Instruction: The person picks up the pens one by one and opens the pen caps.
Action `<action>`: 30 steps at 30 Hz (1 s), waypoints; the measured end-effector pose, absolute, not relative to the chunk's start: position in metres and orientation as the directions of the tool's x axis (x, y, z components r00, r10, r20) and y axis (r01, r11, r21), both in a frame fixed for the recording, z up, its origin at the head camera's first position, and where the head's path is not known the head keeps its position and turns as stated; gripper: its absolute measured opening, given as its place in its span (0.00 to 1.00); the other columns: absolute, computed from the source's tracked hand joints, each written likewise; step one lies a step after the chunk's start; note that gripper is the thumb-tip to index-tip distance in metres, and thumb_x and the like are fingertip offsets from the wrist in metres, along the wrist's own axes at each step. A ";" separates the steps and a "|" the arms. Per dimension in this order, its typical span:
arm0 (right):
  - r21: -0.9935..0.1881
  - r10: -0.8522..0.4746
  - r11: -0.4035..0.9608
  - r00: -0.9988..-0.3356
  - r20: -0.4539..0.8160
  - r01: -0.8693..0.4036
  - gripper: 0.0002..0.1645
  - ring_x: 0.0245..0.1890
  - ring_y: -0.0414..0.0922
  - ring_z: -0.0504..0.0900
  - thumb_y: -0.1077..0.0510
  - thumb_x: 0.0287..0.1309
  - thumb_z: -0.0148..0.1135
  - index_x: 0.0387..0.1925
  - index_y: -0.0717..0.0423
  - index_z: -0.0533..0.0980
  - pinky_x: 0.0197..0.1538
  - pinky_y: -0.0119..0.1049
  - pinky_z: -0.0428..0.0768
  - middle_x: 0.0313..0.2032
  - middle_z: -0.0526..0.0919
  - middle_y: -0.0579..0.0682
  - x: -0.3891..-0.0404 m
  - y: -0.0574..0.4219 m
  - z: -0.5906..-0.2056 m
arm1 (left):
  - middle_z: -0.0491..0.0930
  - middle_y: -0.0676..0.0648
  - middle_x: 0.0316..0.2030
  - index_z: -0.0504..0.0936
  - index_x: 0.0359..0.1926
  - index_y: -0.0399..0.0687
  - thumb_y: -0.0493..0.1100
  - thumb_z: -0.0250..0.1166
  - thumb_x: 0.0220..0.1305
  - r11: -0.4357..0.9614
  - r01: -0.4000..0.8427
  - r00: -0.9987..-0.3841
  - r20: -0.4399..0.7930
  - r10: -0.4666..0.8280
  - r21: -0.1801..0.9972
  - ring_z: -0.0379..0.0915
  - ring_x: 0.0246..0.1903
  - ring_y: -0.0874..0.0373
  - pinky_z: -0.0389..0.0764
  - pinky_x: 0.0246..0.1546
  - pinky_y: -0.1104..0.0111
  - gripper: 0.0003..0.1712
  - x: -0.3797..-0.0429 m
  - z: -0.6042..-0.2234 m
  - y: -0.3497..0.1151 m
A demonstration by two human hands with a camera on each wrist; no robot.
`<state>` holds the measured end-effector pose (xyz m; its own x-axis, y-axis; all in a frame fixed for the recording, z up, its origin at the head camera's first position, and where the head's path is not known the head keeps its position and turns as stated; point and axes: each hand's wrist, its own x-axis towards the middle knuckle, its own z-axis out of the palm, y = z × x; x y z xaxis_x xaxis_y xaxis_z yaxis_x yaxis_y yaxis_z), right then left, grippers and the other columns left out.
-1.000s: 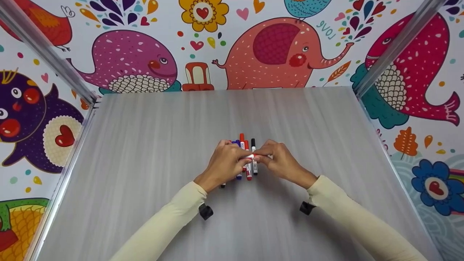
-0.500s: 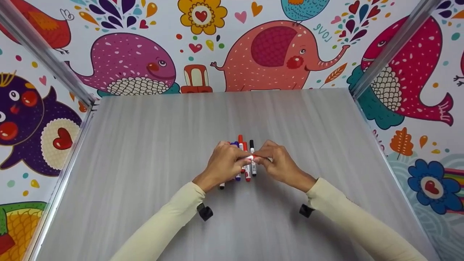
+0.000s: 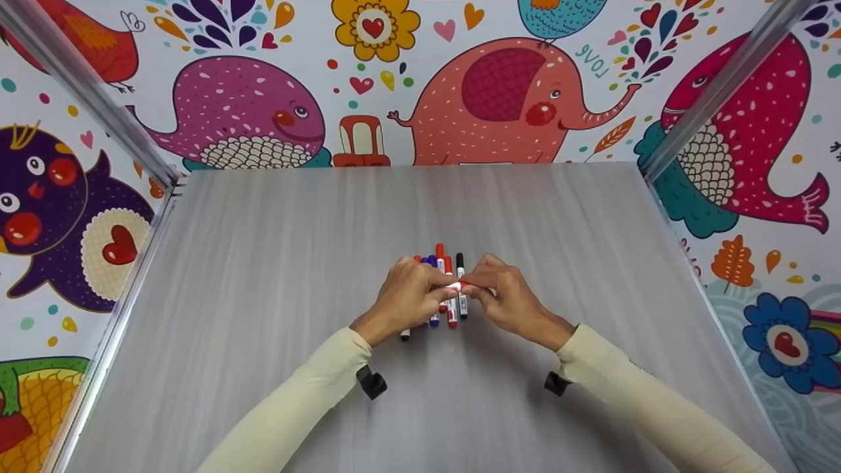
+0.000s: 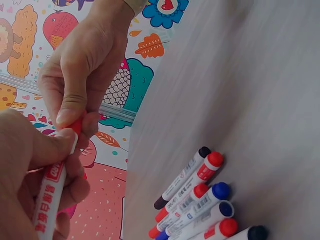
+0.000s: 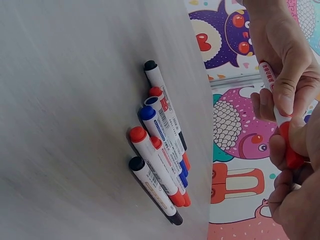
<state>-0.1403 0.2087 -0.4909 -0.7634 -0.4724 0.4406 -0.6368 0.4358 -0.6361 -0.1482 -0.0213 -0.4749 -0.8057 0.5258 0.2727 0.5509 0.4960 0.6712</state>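
Note:
Above the table, both hands meet at a whiteboard marker (image 4: 50, 195) with a white barrel and a red cap (image 5: 290, 150). My left hand (image 3: 402, 299) grips the barrel, with thumb and fingers wrapped round it. The right hand (image 3: 512, 295) pinches the red cap between thumb and fingers. In both wrist views the cap sits at the barrel's end, partly covered by fingers. Below the hands, a row of several markers lies side by side, including a black one (image 5: 152, 187), a red one (image 5: 155, 165) and a blue one (image 4: 200, 210).
The markers lie on a grey wood-grain table (image 3: 295, 263). Printed cartoon walls (image 3: 368, 79) and metal corner posts (image 3: 723, 85) enclose its back and sides. A small black device (image 3: 372, 382) hangs at the left wrist, another (image 3: 556, 382) at the right.
The head view shifts slightly. Both hands keep their hold on the marker in nearly the same spot, and the row of markers stays put.

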 end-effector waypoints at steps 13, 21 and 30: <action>-0.570 -0.476 0.411 -0.700 0.532 -0.712 0.07 0.35 0.43 0.75 0.66 0.65 0.74 0.43 0.57 0.92 0.37 0.35 0.75 0.26 0.84 0.45 -0.139 0.211 -0.496 | 0.89 0.49 0.26 0.95 0.51 0.44 0.40 0.75 0.72 0.456 0.525 -0.802 0.239 0.547 0.719 0.62 0.19 0.66 0.65 0.34 0.65 0.10 -0.148 -0.473 -0.020; -0.531 -0.480 0.361 -0.641 0.599 -0.767 0.09 0.35 0.45 0.75 0.70 0.62 0.74 0.42 0.58 0.91 0.38 0.36 0.75 0.28 0.84 0.46 -0.142 0.210 -0.502 | 0.91 0.51 0.29 0.95 0.51 0.45 0.40 0.75 0.72 0.455 0.511 -0.803 0.216 0.556 0.729 0.60 0.18 0.69 0.61 0.24 0.70 0.10 -0.148 -0.472 -0.021; -0.487 -0.488 0.353 -0.601 0.633 -0.799 0.09 0.34 0.46 0.74 0.72 0.61 0.74 0.42 0.61 0.91 0.38 0.36 0.74 0.29 0.84 0.48 -0.140 0.208 -0.501 | 0.93 0.50 0.34 0.95 0.50 0.45 0.40 0.75 0.73 0.465 0.485 -0.813 0.186 0.552 0.741 0.61 0.17 0.69 0.60 0.23 0.71 0.09 -0.147 -0.471 -0.021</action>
